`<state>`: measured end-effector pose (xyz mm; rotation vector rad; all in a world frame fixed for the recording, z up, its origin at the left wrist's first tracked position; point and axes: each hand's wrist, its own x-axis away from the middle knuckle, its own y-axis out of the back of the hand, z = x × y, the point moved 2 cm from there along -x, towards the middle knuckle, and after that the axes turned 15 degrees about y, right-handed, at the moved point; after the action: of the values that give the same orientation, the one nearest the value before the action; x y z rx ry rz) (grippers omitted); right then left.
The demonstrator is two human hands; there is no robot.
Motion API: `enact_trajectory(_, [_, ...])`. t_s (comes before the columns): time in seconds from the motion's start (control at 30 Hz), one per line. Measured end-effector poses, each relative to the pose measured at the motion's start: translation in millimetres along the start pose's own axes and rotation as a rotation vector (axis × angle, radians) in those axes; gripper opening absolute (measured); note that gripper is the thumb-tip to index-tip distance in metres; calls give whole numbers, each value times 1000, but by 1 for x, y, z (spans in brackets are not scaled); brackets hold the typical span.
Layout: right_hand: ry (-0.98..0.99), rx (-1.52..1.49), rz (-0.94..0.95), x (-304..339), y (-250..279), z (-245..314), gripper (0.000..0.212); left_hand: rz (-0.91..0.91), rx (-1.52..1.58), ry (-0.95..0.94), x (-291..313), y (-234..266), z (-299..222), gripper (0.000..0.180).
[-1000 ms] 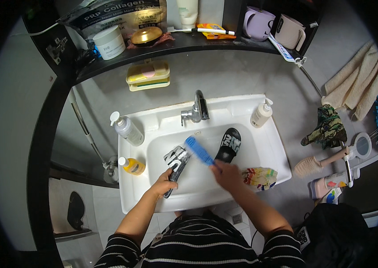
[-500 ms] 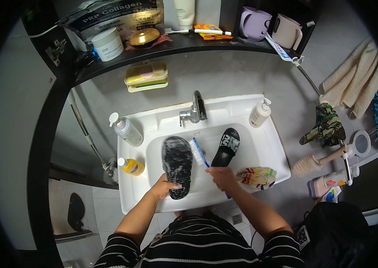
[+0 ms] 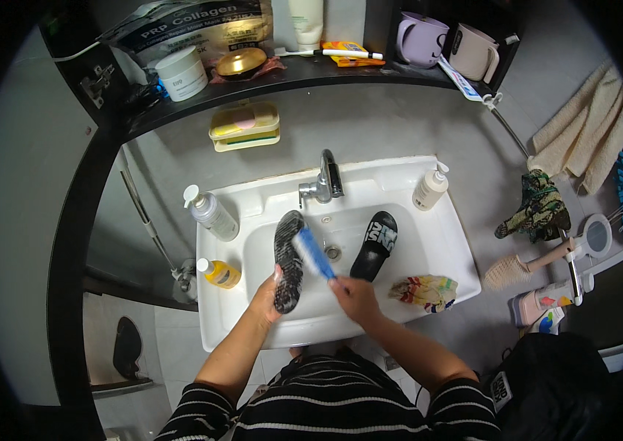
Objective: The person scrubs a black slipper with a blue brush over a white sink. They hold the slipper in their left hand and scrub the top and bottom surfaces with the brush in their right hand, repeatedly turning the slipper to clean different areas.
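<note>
My left hand (image 3: 267,299) grips a black slide sandal (image 3: 289,272) near its lower end, holding it over the left part of the white sink (image 3: 217,321). The sandal is tilted, and white foam streaks its ridged sole. In my closed right hand (image 3: 356,298) is a blue scrub brush (image 3: 316,254) with its head against the sandal's right side. A second black slide sandal (image 3: 375,253) with white lettering on its strap rests in the basin, right of the drain (image 3: 333,252).
The faucet (image 3: 322,180) rises at the sink's back. Along its left rim stand a pump bottle (image 3: 212,214) and a yellow bottle (image 3: 220,274); a white pump bottle (image 3: 430,188) is at back right. A patterned cloth (image 3: 425,292) lies on the right front rim. A shelf (image 3: 289,73) with toiletries spans above.
The held sandal has turned from facing me broadly to a narrower, edge-on tilt and shifted slightly up. The brush has moved left onto it, and my right hand moved slightly left.
</note>
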<state>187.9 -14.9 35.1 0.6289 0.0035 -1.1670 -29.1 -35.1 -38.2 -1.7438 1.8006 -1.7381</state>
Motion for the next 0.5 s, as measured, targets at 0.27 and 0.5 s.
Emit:
enact_trajectory(0.27, [-12,222,-47,-25,20,-27,28,-34,-221,58,22,-23,4,46])
enact_trajectory(0.5, [29,481,250,7,4,-25,28,-252,-675,-127,15,-25,-5,35])
